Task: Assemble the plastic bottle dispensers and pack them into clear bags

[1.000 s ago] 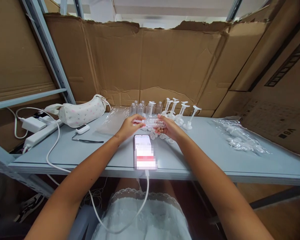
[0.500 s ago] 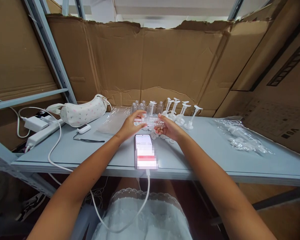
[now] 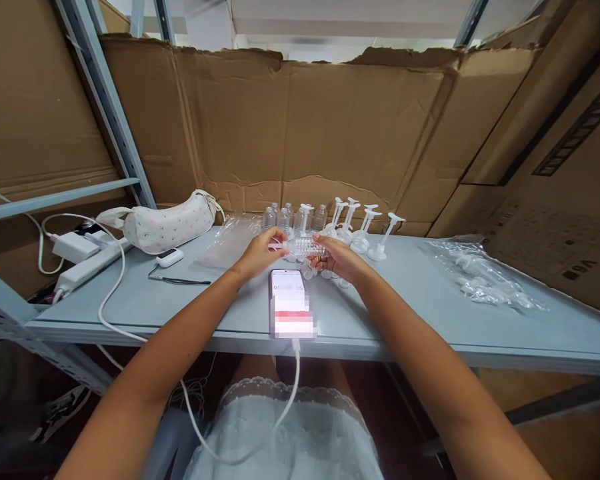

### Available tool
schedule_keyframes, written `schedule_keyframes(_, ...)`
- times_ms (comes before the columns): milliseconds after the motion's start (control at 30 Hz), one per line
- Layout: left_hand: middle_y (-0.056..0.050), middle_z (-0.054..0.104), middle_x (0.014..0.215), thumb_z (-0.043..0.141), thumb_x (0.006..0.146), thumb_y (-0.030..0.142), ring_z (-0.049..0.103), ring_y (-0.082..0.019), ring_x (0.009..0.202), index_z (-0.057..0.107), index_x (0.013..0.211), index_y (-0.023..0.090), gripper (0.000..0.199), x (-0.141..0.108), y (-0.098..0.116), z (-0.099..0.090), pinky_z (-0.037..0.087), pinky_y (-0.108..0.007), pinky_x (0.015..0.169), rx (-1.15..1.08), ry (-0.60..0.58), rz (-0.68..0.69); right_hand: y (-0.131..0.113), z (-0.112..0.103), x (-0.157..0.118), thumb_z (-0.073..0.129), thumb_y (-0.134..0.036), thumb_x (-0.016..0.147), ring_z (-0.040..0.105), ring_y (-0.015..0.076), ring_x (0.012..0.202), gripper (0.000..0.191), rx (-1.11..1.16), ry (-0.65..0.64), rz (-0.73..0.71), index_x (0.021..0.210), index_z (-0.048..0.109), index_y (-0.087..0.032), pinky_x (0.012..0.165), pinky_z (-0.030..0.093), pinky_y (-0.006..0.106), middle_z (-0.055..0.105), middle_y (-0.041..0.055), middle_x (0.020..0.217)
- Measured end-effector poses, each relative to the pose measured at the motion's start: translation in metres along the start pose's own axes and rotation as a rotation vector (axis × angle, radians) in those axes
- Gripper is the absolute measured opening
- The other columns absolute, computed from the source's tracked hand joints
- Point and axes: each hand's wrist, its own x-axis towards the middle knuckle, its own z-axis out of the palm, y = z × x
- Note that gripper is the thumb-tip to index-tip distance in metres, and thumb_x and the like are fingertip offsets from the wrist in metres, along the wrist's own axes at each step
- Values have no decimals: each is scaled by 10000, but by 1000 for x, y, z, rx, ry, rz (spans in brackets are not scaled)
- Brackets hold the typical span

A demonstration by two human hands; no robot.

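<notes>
A clear ribbed plastic bottle (image 3: 303, 247) lies sideways between my hands, above the table and just beyond the phone. My right hand (image 3: 341, 259) grips its right end with closed fingers. At the bottle's left end, my left hand (image 3: 264, 253) pinches a small part at the neck, too small to make out clearly. Behind the hands stand several clear bottles (image 3: 319, 217). To their right are several white pump-like pieces (image 3: 380, 248) with long stems and flat tops. Small clear round pieces (image 3: 308, 272) lie below my right hand.
A lit phone (image 3: 291, 303) with a white cable lies at the front edge. On the left are a white pouch (image 3: 167, 223), a power strip (image 3: 87, 268) and a small white device (image 3: 169, 258). Clear plastic bags (image 3: 490, 273) lie right. Cardboard (image 3: 330, 127) walls the back.
My left fingers have closed in at the bottle's neck end, and the bottle has turned slightly in my hands. The view has shifted a little.
</notes>
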Motion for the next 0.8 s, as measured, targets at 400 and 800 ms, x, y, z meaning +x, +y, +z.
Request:
schedule_keyframes(400,-15,622,848,723,695,387,565,-164,805,582,841,181,289,1,-14,-4,441,-296,782,87,-106,-28,5,-1,2,693,-419,815,608,101,491,283,-45,-12,-73,843,530,-189,435,463,185,653,13,657)
schedule_keyframes(800,-45,667,976,644,769,415,598,-171,778,601,1023,208,331,-3,-11,-7,446,-286,747,300,-120,0,2,-2,3,729,-451,772,609,105,496,330,-49,38,-98,812,528,-193,427,451,189,658,22,659)
